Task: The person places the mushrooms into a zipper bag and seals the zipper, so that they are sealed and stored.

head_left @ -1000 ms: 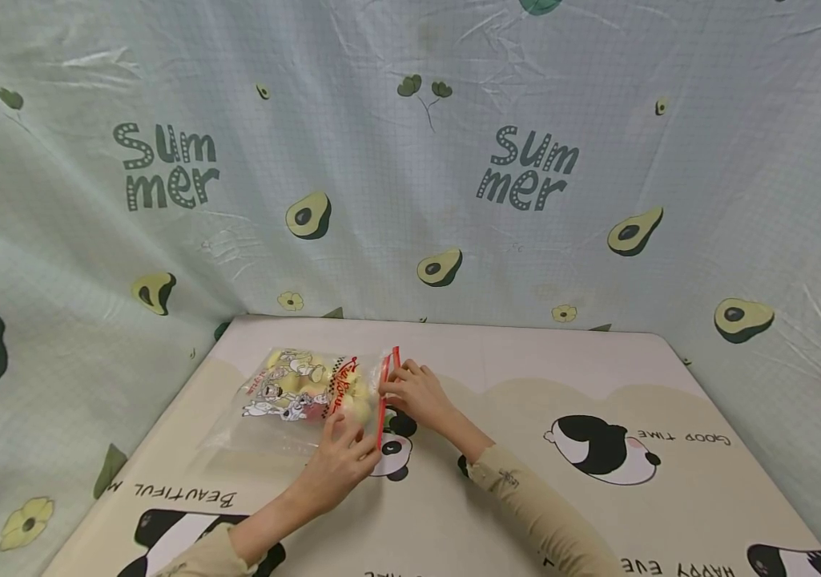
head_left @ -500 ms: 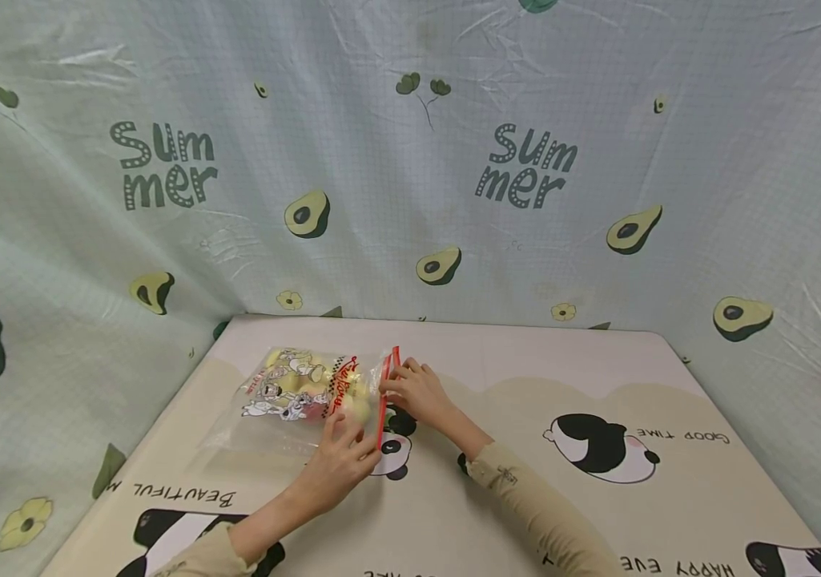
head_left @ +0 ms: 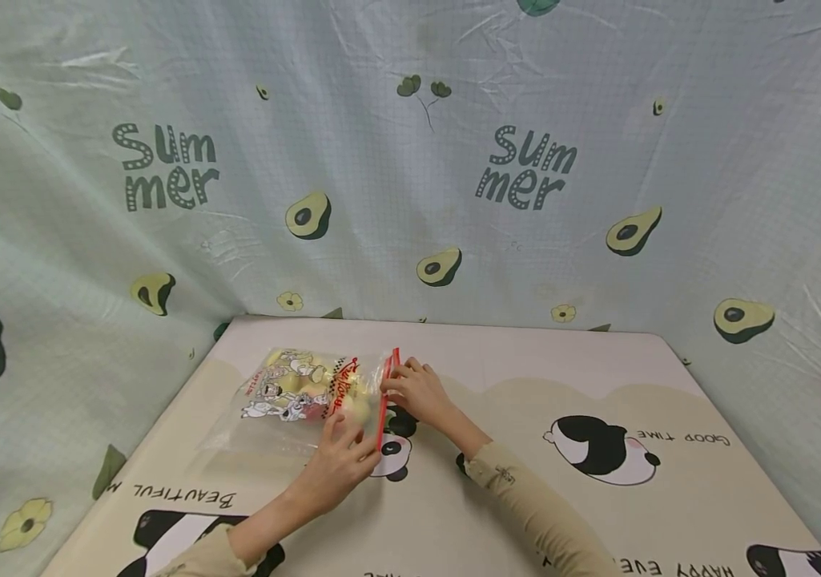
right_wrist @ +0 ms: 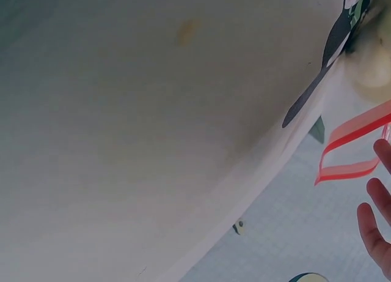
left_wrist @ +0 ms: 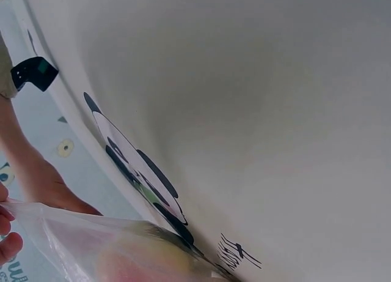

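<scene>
A clear zip-lock bag [head_left: 276,385] printed with cartoon figures lies on the table, its red-edged mouth [head_left: 383,413] facing right. Rounded yellow and reddish things [head_left: 356,407] show through the plastic; their kind is unclear. My left hand [head_left: 341,465] pinches the mouth's near corner, its fingertips gripping the plastic [left_wrist: 67,233] in the left wrist view. Farther along the mouth, my right hand [head_left: 420,397] holds the red edge with bent fingers. In the right wrist view, two red strips [right_wrist: 357,126] stand apart at one end, beside the fingers [right_wrist: 369,227].
The table [head_left: 497,497] has a pale cover with printed panda and dog drawings and lettering. Behind and at both sides hangs a light curtain [head_left: 381,160] with avocado prints. The table's far edge [head_left: 453,324] meets it.
</scene>
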The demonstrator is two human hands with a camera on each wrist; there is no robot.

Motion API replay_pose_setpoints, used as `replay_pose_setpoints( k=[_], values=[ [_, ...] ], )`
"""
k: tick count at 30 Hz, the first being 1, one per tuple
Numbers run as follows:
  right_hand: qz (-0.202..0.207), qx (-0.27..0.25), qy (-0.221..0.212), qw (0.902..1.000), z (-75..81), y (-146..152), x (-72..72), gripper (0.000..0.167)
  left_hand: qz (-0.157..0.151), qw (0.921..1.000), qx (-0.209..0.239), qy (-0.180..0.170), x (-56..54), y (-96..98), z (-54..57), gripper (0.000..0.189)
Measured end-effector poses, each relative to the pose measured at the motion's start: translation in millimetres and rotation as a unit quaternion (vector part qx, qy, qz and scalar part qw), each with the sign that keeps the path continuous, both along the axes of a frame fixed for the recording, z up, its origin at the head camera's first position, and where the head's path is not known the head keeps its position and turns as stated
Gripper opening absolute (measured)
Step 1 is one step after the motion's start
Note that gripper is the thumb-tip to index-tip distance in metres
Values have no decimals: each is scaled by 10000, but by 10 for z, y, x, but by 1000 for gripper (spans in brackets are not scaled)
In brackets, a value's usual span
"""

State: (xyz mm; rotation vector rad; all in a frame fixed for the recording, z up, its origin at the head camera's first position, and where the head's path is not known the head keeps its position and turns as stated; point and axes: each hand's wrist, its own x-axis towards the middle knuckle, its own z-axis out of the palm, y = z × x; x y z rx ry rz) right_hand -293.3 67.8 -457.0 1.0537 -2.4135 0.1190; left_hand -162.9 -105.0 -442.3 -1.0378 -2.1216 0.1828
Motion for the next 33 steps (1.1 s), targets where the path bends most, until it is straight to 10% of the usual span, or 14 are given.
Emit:
replay_pose_setpoints(
  k=[33],
  values=[
    [-255, -1, -81, 9996, -1, 26, -136, 11, -60, 10000, 37, 41, -4, 20, 6, 19]
  ],
)
